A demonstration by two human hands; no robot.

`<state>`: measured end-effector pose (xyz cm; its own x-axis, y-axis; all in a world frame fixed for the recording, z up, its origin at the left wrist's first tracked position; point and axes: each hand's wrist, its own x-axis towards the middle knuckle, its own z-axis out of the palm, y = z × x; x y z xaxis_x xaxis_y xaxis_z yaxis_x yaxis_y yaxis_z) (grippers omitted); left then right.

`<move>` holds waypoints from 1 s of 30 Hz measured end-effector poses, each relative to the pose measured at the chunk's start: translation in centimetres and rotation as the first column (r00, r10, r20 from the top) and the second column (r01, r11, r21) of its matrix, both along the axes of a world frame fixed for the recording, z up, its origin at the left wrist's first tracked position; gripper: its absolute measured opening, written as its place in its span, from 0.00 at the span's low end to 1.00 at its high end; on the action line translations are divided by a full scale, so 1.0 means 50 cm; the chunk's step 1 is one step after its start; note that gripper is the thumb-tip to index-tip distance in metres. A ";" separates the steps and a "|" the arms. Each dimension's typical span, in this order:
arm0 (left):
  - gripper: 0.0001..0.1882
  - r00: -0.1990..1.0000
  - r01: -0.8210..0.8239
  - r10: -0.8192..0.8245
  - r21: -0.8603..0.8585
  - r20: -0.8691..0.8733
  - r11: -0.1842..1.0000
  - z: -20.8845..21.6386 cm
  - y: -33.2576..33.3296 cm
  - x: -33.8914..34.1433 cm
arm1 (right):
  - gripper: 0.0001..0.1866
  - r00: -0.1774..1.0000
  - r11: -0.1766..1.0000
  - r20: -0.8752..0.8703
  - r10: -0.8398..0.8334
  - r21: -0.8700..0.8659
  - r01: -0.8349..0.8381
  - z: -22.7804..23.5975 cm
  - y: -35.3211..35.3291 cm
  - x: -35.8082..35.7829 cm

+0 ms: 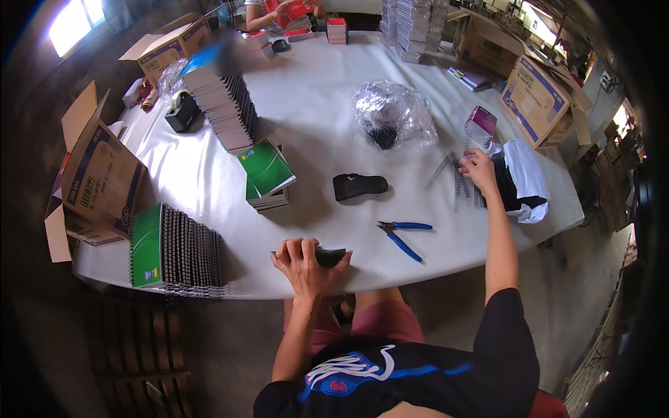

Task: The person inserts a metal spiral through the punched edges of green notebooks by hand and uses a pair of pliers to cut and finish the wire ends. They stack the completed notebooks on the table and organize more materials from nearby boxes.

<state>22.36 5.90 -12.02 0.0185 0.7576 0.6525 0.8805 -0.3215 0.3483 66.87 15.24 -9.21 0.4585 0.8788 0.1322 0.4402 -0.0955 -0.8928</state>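
Near the table's front edge my left hand (303, 268) is closed around a small green-covered notebook (330, 257), held on edge and mostly hidden by the fingers. My right hand (479, 169) reaches to the right, its fingers pinched on a dark spiral binding wire among a loose pile of spiral binding wires (465, 191). Beside that hand lies a white bag (526, 177) with black contents showing. Blue-handled cutting pliers (408, 237) rest between my hands. Farther in is a black pouch-like object (359, 187). A short stack of green notebooks (267, 171) sits left of it.
Spiral-bound notebooks (174, 247) stand in a row at the left edge, below an open carton (101, 184). A tall notebook stack (219, 104) and a tape dispenser (183, 113) are behind. Clear plastic wrap (397, 111) lies mid-table. Across it, another person's hands (282, 10) hold something red.
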 end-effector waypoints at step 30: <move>0.32 0.996 -0.044 0.038 0.088 0.075 0.995 -0.021 -0.006 -0.017 | 0.10 0.746 0.733 0.157 0.647 0.140 -0.666 0.037 -0.186 -0.550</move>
<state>21.52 5.63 -13.08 -0.0617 0.6949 0.7164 0.8669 -0.3184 0.3835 39.37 5.95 -7.34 -0.2461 0.9135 0.3240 0.4139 0.4013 -0.8171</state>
